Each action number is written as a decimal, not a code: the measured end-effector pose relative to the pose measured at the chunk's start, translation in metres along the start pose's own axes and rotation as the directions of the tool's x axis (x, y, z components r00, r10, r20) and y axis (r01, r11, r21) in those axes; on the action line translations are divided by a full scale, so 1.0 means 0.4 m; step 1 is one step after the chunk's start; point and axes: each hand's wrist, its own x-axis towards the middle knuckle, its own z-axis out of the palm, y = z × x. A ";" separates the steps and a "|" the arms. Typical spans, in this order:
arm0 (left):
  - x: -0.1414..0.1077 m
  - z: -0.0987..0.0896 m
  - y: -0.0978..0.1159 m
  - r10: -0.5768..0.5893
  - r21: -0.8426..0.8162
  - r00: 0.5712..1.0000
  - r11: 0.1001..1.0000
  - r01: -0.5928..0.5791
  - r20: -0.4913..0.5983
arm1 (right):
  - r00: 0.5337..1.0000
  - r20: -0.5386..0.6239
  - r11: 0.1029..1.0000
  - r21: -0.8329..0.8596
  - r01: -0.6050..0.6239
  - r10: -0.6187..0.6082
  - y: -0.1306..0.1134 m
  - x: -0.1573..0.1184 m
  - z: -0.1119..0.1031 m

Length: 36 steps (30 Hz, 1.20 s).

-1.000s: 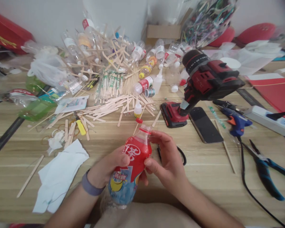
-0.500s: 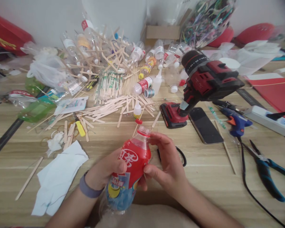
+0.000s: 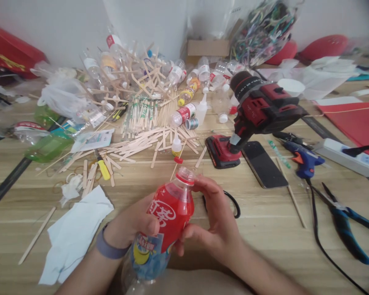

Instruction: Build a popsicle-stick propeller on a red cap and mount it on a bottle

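A clear plastic drink bottle (image 3: 172, 205) with a red and blue label leans in front of me, its neck uncapped and pointing up and away. My left hand (image 3: 141, 223) is wrapped round its body, thumb across the label and fingertips showing on the far side. Beside the bottle's right side is my right hand (image 3: 217, 223), fingers curved and apart from the thumb. Its thumb tip is at the label's edge and its index finger is by the neck; firm contact is hard to tell. A small red cap (image 3: 178, 160) lies just beyond the bottle's mouth.
A red and black cordless drill (image 3: 249, 110) stands beyond my right hand, near a phone (image 3: 264, 164), a blue glue gun (image 3: 304, 157) and pliers (image 3: 341, 223). Wooden sticks (image 3: 135, 143), bottles and a small glue bottle (image 3: 176, 144) spread behind. White paper (image 3: 76, 233) lies left.
The bottle and my left hand have shifted slightly left and down in view. My right hand stays beside the bottle with its thumb and fingers apart. The view itself has moved a little.
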 end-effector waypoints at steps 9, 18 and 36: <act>-0.002 0.000 0.024 -0.062 0.093 0.996 0.994 0.055 0.071 | 0.995 -0.036 0.996 -0.007 0.092 -0.092 -0.015 -0.006 -0.005; -0.007 0.037 0.080 -0.086 0.227 0.991 0.972 0.061 0.103 | 0.990 -0.012 0.986 -0.100 0.136 -0.138 -0.024 -0.006 -0.003; -0.057 0.021 0.089 -0.280 0.309 0.953 0.901 0.303 -0.117 | 0.944 0.273 0.967 -0.126 0.224 -0.183 -0.021 0.033 -0.099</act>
